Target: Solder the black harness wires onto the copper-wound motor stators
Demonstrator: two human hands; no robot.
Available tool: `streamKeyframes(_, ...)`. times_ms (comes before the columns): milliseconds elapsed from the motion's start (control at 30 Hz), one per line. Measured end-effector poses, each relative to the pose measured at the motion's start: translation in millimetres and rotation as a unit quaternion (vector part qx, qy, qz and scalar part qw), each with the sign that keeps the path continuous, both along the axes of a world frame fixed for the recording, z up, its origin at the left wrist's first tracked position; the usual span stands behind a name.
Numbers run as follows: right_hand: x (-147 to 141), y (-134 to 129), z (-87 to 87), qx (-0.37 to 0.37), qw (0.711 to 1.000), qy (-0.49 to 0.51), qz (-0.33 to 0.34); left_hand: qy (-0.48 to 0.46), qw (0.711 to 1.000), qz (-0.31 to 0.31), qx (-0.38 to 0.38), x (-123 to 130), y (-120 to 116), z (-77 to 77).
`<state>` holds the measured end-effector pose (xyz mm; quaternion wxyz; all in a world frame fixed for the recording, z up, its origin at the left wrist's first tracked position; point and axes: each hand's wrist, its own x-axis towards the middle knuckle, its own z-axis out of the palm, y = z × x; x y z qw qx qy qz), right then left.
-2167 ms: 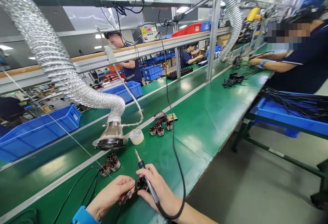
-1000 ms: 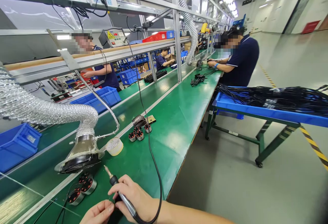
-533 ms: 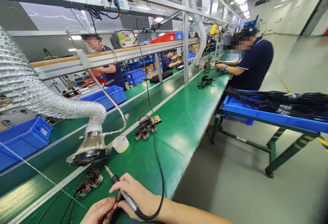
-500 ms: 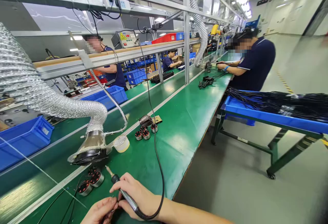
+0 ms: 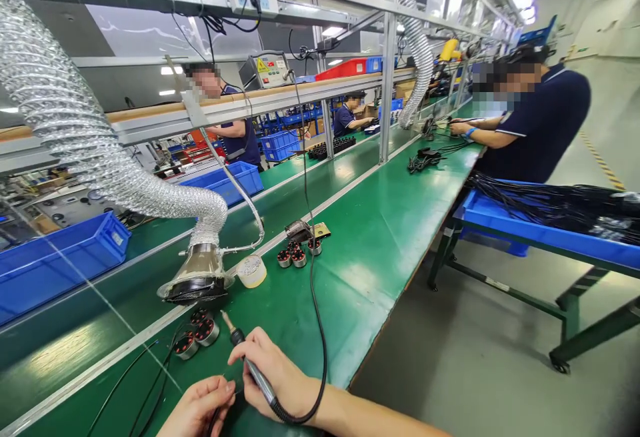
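Observation:
My right hand (image 5: 283, 378) is closed around the grip of a soldering iron (image 5: 261, 381), whose tip points up and left above the green bench. A black cord (image 5: 320, 330) runs from the iron's rear end. Close beside it, my left hand (image 5: 203, 405) pinches a thin dark cable (image 5: 214, 418), mostly hidden by the fingers; a fine wire end seems to show at the fingertips. Just beyond the hands stand several round metal parts with black and red tops (image 5: 206, 331). Black cables (image 5: 159, 383) lie to their left.
A fume hood (image 5: 199, 273) on a silver duct hangs over the bench edge. Near it sit a round white tub (image 5: 251, 271), more round metal parts (image 5: 299, 258) and an iron stand (image 5: 299, 231). Co-workers sit further along; a blue cart (image 5: 540, 220) with black cables stands right.
My hands have drawn slightly apart, opening a small gap between the left fingertips and the right hand. The whole view has shifted, so the bench appears further right.

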<state>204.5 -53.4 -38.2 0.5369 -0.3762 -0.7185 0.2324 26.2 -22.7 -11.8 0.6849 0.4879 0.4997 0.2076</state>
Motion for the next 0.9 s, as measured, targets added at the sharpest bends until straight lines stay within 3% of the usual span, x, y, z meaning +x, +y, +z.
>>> streamKeyframes(233,8,-6,7.2,-0.014,0.999,0.031,0.013,0.027,0.997,-0.041,0.057,6,-9,32.9)
streamKeyframes(300,12,-4,6.3,-0.021,0.999,0.034,0.013,0.062,0.994,-0.064,0.064,10,-8,34.3)
streamKeyframes(433,14,-1,4.6,-0.015,1.0,0.02,-0.003,0.133,0.984,-0.021,0.116,19,-7,29.7)
streamKeyframes(700,14,0,3.1,0.012,1.0,-0.016,-0.021,0.036,0.999,-0.014,0.021,10,-5,31.8)
streamKeyframes(900,12,1,1.5,0.008,1.0,-0.003,-0.02,0.003,0.999,-0.054,-0.005,1,-4,35.9)
